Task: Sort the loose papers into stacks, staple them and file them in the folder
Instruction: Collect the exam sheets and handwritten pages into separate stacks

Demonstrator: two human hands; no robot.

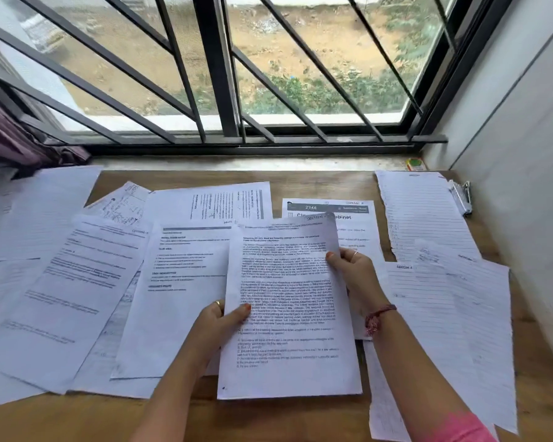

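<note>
Left hand and right hand each pinch an edge of the white printed text sheet, lifted above loose white papers on the wooden bench. Risk: sheets beneath snag and shift, mixing piles; the metal stapler lies well right of that sheet.

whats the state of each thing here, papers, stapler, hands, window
printed sheet: held up over the desk by both hands
left hand: grips the sheet's left edge
right hand: grips the sheet's right edge
loose papers: spread flat, overlapping, unsorted
lined sheets: lying flat at the right
stapler: lying untouched by the wall
window: barred; open or closed cannot be told
</note>
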